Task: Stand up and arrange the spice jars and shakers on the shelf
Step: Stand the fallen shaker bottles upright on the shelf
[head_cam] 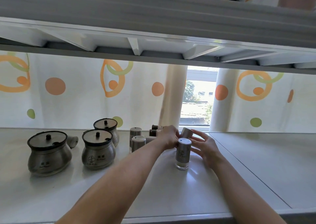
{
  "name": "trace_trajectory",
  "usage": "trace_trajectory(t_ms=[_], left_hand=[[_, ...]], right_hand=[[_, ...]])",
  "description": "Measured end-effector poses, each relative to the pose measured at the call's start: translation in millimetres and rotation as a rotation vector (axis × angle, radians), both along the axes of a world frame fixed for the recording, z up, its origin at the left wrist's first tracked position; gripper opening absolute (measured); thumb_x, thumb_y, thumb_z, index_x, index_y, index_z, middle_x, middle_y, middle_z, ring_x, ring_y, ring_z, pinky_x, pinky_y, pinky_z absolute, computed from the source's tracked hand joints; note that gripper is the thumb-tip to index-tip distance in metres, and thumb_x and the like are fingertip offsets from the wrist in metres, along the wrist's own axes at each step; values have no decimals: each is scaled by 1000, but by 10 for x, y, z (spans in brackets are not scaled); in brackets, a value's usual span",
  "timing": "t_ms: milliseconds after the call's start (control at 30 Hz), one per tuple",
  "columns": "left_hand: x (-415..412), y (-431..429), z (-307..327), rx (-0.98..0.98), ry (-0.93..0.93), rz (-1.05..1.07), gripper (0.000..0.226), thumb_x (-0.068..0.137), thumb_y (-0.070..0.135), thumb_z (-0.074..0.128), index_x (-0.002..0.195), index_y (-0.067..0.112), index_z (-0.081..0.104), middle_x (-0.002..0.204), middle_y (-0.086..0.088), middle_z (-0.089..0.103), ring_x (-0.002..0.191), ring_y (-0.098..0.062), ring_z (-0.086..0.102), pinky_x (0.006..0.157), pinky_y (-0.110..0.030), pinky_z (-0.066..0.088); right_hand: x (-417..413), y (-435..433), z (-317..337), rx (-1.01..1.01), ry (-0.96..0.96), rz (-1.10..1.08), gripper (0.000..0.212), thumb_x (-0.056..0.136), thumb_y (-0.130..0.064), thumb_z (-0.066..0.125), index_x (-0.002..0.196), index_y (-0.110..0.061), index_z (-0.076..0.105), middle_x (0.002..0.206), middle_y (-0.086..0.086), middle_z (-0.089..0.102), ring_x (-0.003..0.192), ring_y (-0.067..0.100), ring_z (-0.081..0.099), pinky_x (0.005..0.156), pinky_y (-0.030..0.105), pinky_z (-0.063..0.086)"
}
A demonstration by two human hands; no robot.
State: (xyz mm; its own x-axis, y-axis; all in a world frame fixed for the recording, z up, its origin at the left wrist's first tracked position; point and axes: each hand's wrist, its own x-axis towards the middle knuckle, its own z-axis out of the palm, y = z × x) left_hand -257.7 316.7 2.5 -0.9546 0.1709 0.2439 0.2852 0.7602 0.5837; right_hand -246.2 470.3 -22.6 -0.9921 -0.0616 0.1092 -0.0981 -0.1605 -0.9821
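Here the left grip [168, 136] clamps the tilted shaker [187, 132], right grip [205, 147] spread just beside

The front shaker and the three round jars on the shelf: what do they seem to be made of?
Shaker: brushed metal sleeve, probably stainless steel, by its dull grey sheen; the base is clear and glossy, glass or plastic. Jars: the same brushed metal bodies; the lids look like smoky plastic with dark rims, though I cannot be sure.
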Motion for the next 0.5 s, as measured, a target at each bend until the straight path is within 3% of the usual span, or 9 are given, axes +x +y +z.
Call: trace_trajectory(t_ms=[233, 400, 500], left_hand=[[13, 65, -149, 49, 87, -5, 16, 83, 8, 61, 91, -2, 70, 96, -18, 70, 91, -29, 65, 72, -28, 45], [-21, 74, -265, 74, 124, -25, 13, 80, 13, 65, 80, 1, 69, 87, -19, 69, 83, -31, 63, 71, -31, 47], [0, 38, -283, 86, 138, -60, 12, 78, 10, 66, 82, -1, 69, 85, -19, 69, 72, -22, 56, 66, -29, 42]], right_hand=[[-37, 92, 15, 37, -5, 75, 37, 76, 3, 70, 102, -22, 64, 109, 9, 68, 97, 23, 66, 74, 34, 53], [-80, 183, -13, 51, -47, 124, 42, 75, 1, 71, 114, -12, 61, 120, 14, 64, 108, 27, 62, 84, 37, 51], [-95, 203, -8, 79, -40, 130, 40, 78, -19, 71, 117, -14, 61, 122, 11, 64, 112, 26, 59, 86, 37, 50]])
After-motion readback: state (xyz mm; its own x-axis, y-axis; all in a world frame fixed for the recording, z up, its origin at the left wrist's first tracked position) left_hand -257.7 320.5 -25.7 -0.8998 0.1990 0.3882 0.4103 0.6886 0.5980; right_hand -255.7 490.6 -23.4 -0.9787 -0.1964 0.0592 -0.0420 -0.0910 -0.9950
